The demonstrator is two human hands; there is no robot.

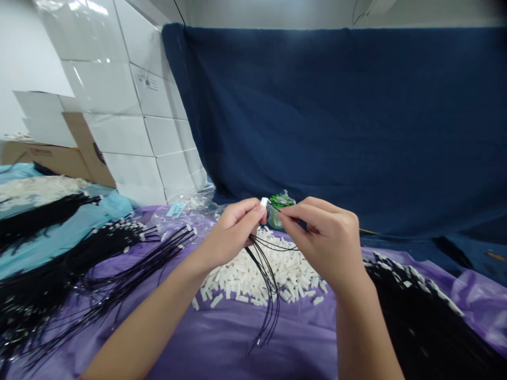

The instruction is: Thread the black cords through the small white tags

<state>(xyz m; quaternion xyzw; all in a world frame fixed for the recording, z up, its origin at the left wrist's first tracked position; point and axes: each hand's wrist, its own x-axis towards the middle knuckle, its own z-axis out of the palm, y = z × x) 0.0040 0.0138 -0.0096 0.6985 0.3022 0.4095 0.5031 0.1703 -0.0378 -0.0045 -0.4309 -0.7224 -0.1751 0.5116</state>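
Between the thumb and forefinger of my left hand a small white plastic connector points upward. Several thin black wires hang down from below that hand's fingers. My right hand is closed in a pinch on one black wire, whose end is at or close to the connector; I cannot tell whether it is inside. Under both hands lies a heap of loose white connectors on a purple sheet.
Black wires with white ends lie in bundles at left, and a large black wire bundle at right. A green-labelled package sits behind the heap. White boxes are stacked at back left, beside a dark blue cloth.
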